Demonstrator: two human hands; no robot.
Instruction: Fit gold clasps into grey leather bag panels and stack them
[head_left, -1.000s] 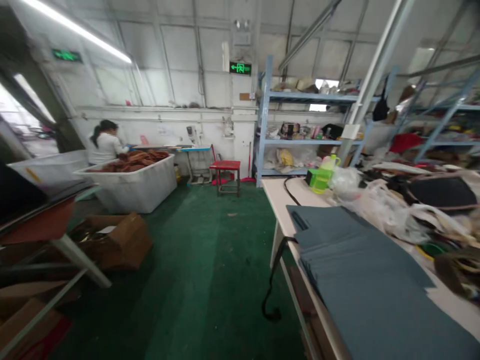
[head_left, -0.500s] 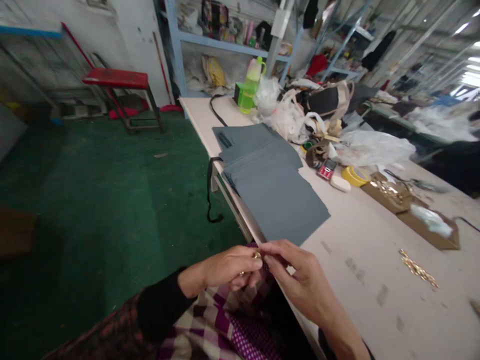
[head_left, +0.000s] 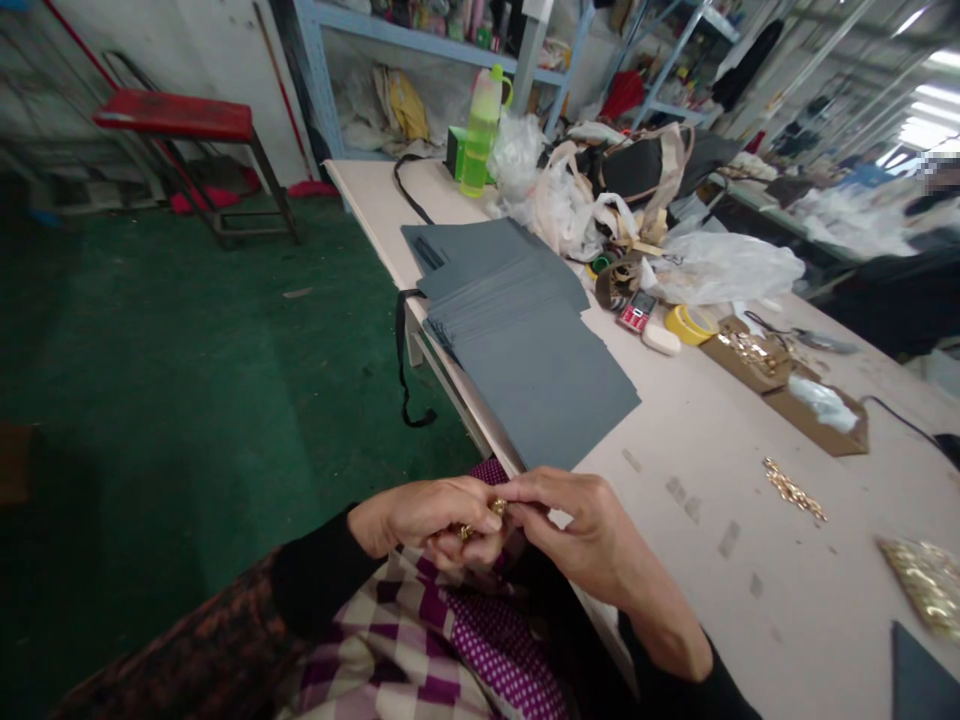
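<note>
My left hand (head_left: pixel 457 520) is curled closed, with small gold-coloured metal pieces (head_left: pixel 499 507) showing between its thumb and fingers. Their exact kind is too small to tell. My right hand (head_left: pixel 562 515) meets it at the fingertips, thumb and forefinger pinched at the gold piece by the left thumb. Both hands are held above my lap, at the near edge of the table (head_left: pixel 675 570). Just beyond them lies a fanned stack of grey sheets (head_left: pixel 547 380). A short row of gold-coloured metal pieces (head_left: pixel 795 490) lies on the table to the right.
Cardboard boxes (head_left: pixel 817 420) with gold pieces and white plastic stand at the right. Behind are yellow tape (head_left: pixel 690 324), a red-and-black device (head_left: pixel 636 312), plastic bags (head_left: pixel 566 205) and a green bottle (head_left: pixel 480 135). A bag of gold pieces (head_left: pixel 926 585) lies far right. A red stool (head_left: pixel 176 115) stands left.
The view has shifted, so the table things sit further left and higher, and the bag of gold pieces has come into sight. My hands stay together at the gold piece.
</note>
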